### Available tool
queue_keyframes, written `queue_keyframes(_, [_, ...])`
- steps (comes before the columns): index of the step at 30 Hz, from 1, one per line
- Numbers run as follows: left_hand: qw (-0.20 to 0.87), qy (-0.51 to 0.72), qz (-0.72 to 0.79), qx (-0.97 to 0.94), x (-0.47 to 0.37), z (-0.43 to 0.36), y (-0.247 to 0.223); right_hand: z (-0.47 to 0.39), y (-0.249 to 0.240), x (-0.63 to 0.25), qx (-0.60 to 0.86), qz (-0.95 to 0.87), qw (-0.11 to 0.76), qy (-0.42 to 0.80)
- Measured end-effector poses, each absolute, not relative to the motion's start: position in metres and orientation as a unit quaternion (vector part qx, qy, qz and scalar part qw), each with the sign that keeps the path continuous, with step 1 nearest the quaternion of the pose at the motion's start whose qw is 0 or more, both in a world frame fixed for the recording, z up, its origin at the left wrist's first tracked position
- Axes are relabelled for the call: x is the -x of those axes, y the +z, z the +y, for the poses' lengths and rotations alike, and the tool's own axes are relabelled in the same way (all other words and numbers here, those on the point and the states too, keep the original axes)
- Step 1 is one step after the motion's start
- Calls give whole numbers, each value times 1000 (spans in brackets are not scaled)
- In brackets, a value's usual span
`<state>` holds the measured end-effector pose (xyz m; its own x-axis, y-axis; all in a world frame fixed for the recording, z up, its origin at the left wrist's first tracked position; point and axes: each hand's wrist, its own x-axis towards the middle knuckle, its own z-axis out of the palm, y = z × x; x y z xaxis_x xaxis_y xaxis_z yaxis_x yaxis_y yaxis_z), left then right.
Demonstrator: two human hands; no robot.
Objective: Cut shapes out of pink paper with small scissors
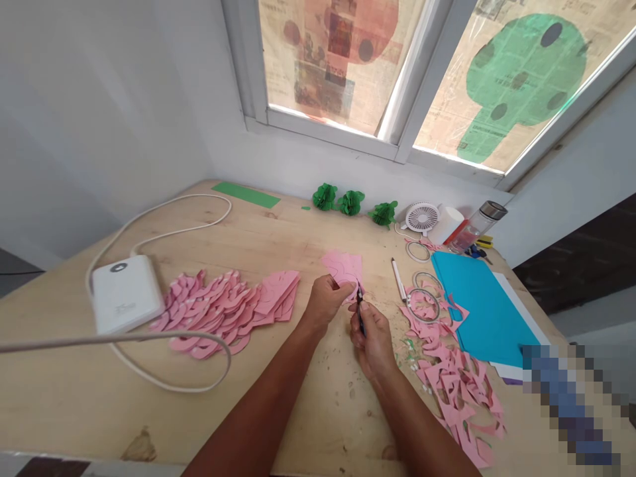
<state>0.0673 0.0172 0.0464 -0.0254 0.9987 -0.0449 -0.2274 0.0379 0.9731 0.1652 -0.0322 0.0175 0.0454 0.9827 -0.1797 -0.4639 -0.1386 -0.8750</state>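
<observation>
Pinched between the thumb and fingers of my left hand [325, 298] is a pink paper sheet [342, 264] with curved outlines drawn on it. Small dark scissors [360, 315] are in my right hand [371, 334], their blades at the sheet's right edge. My fingers partly hide the handles. To the left lie a heap of cut wavy pink paper pieces [209, 308] and a stack of pink paper pieces with drawn lines [278, 295]. Pink paper scraps [460, 384] are strewn to the right of my right hand.
A white power bank [126, 295] with a looping white cable [173, 384] sits left. Green paper flowers [350, 203] and a green strip [246, 195] line the back. Rightward are a white pen [398, 279], rings [422, 305], small fan [421, 217], bottle [474, 228] and blue folder [484, 305].
</observation>
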Motion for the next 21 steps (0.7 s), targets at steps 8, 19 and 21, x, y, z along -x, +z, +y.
queue_keyframes(8, [553,521,477,-441,-64,16,50,-31,19,-167,424,-304,580,626])
queue_keyframes(19, [556,521,465,-451,-61,17,50,-32,19,-166,428,-302,576,628])
queue_keyframes(21, [563,525,453,-450,-61,17,50,-31,18,-166,431,-301,576,627])
